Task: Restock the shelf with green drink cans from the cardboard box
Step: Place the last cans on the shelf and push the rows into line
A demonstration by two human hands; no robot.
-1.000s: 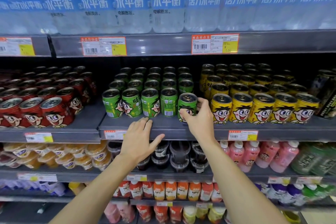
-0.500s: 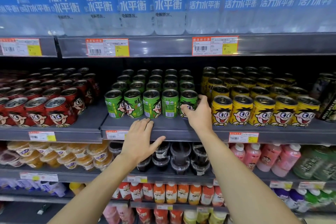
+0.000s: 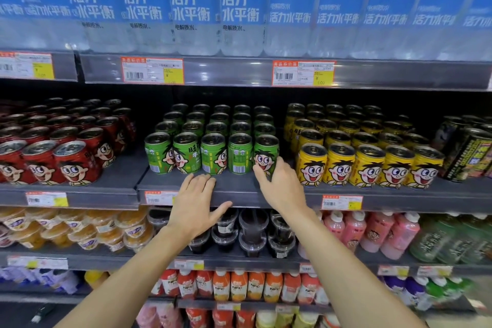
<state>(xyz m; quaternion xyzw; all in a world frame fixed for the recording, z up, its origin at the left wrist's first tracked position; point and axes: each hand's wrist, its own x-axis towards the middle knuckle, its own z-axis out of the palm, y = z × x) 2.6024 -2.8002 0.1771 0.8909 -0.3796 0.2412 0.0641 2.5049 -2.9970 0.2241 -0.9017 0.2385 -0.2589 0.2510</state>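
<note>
- Shelf [image 3: 239, 189]: grey metal, middle tier; price tags along its front lip.
- Green cans [image 3: 213, 141]: block of upright cans in five columns, centre of the shelf, between the red cans [image 3: 66, 146] on the left and the yellow cans [image 3: 359, 146] on the right.
- Front green can [image 3: 266, 154]: rightmost of the front row, upright, cartoon face outward, just beside its neighbour.
- Right hand [image 3: 282, 184]: fingers curled round the lower part of the front green can, gripping it.
- Left hand [image 3: 197, 202]: flat, fingers straight, resting on the shelf edge before the front row; holds nothing.
- Water bottles [image 3: 239, 8]: blue-labelled, on the tier above.
- Cardboard box: out of view.
</note>
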